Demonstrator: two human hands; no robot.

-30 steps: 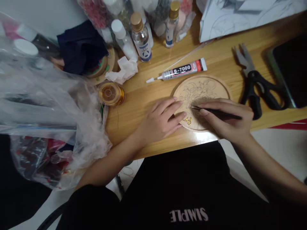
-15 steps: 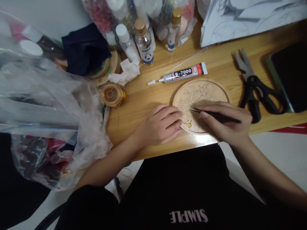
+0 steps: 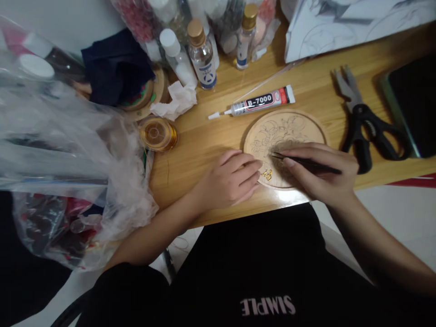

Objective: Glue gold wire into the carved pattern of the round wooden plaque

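Nearest me, the person's black clothing (image 3: 252,259) fills the space below the bench (image 3: 200,136), whose front edge leaves only a narrow strip of wood before the disc (image 3: 277,136). The disc lies flat, with a line drawing across its face. I see the left hand (image 3: 226,181) palm down, fingertips over the disc's left rim; I cannot tell whether that grip is clamped on anything. The right hand (image 3: 335,175) has its grip clamped on the tweezers (image 3: 315,165), their tips over the drawing, near the gold wire (image 3: 268,175) on the disc's near left part.

To the left I have open wood as far as the spool (image 3: 158,134). On the right it is tight: the scissors (image 3: 361,120) lie just beside the right hand, blades parted, and the phone (image 3: 413,109) sits past them. Just beyond the disc's far rim lies the glue (image 3: 260,101), then a little room before the bottles (image 3: 206,68) and the papers (image 3: 340,32).

Against half a second ago, the left fingers reach slightly further over the rim, covering part of the wire that showed then as a thin loop. The tweezers' tips keep about the same spot.
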